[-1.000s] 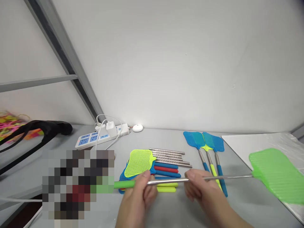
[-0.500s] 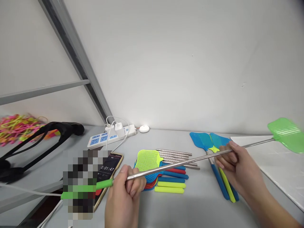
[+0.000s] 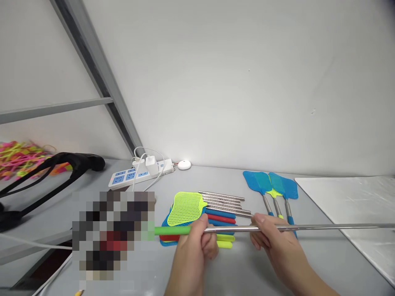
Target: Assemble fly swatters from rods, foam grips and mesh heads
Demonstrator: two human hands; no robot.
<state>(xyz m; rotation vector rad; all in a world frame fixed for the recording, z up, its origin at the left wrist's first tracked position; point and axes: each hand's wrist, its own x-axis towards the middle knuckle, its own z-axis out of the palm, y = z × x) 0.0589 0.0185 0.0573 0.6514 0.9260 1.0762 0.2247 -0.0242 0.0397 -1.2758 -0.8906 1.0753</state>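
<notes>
A telescopic fly swatter (image 3: 228,228) with a green handle lies across both my hands, its steel rod running level to the right edge; its head is out of view. My left hand (image 3: 197,248) is closed around the joint of handle and rod. Farther right, my right hand (image 3: 276,242) pinches the rod between thumb and fingers. Behind the left hand sits a stack of swatter heads with a yellow-green head (image 3: 187,207) on top. Several loose steel rods (image 3: 220,197) and coloured handles (image 3: 220,218) lie beside it. Assembled blue and yellow swatters (image 3: 290,187) rest behind my right hand.
A power strip (image 3: 119,179) with plugged chargers and a small white case (image 3: 184,165) stand by the wall. At left are a black frame-like strap (image 3: 78,164) and a pink-yellow pile (image 3: 21,160). White sheeting (image 3: 354,201) covers the right; a pixelated patch hides part of the table.
Both hands have come closer together, the left moving right. The swatter has swung from slanted to nearly level and shifted right, taking its green head out of view.
</notes>
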